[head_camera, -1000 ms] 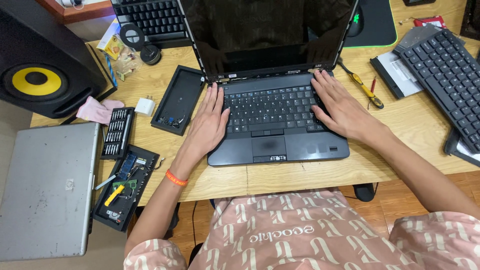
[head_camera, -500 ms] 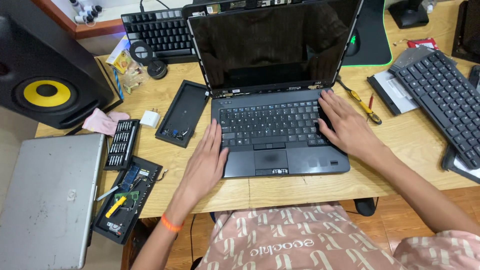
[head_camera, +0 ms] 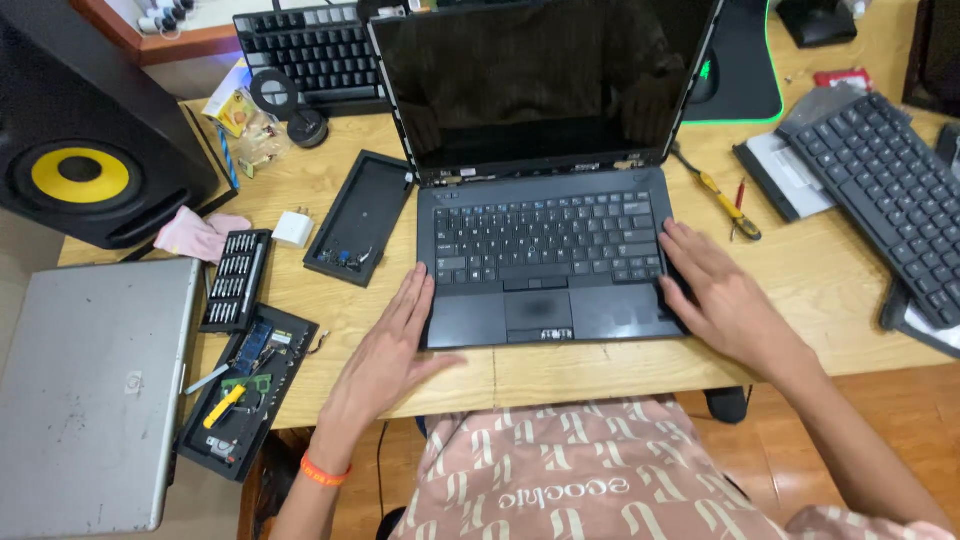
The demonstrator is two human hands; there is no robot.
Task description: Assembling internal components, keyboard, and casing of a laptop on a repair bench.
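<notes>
Since before: both hands slide off the keys to the laptop's (head_camera: 545, 255) front corners.
Left hand (head_camera: 385, 360): open, flat, fingertips at the left edge.
Right hand (head_camera: 725, 295): open, spread on the right palm rest.
Laptop: lid up, mid-desk.
Tip: grip evenly, avoid the screwdriver (head_camera: 722, 195).

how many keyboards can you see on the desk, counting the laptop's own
3: the laptop keyboard between the left hand and right hand; a black keyboard behind the laptop's left corner; a loose black keyboard at far right. Others may lie outside the frame.
</notes>
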